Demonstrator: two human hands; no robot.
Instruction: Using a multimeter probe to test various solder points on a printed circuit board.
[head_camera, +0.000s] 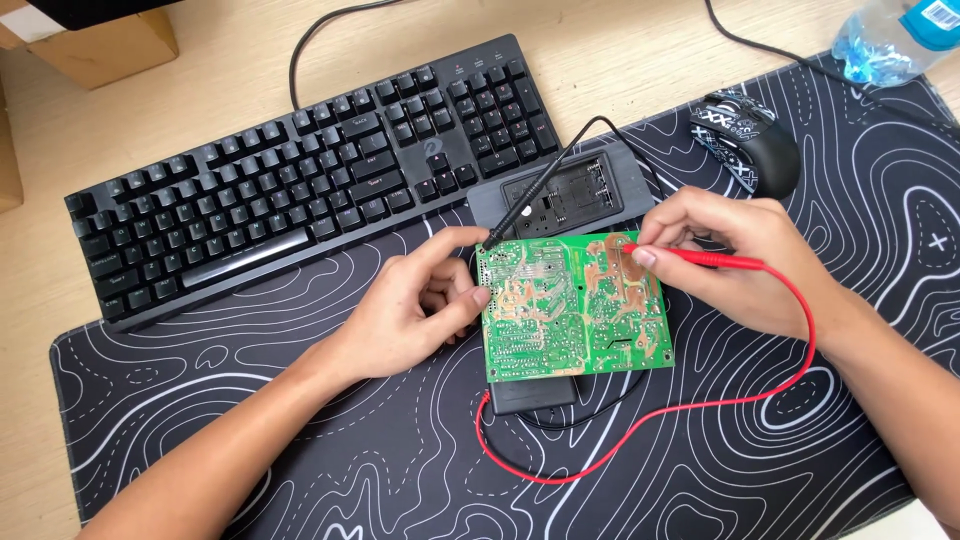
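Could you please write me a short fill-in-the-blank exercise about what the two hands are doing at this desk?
1. The right hand holds the ____ probe.
2. Both probe tips touch the ____ circuit board.
3. The left hand holds the black probe at the board's upper ____ corner.
4. Behind the board lies a black ____.

Missing words: red; green; left; keyboard

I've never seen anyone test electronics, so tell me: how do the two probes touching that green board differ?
The red probe lies nearly level in the right hand, its tip near the top right of the circuit board; the black probe slants steeply in the left hand, touching the top left corner. The red lead loops below the board; the black one runs up behind it. Both are slim, wired and pinched in fingertips.
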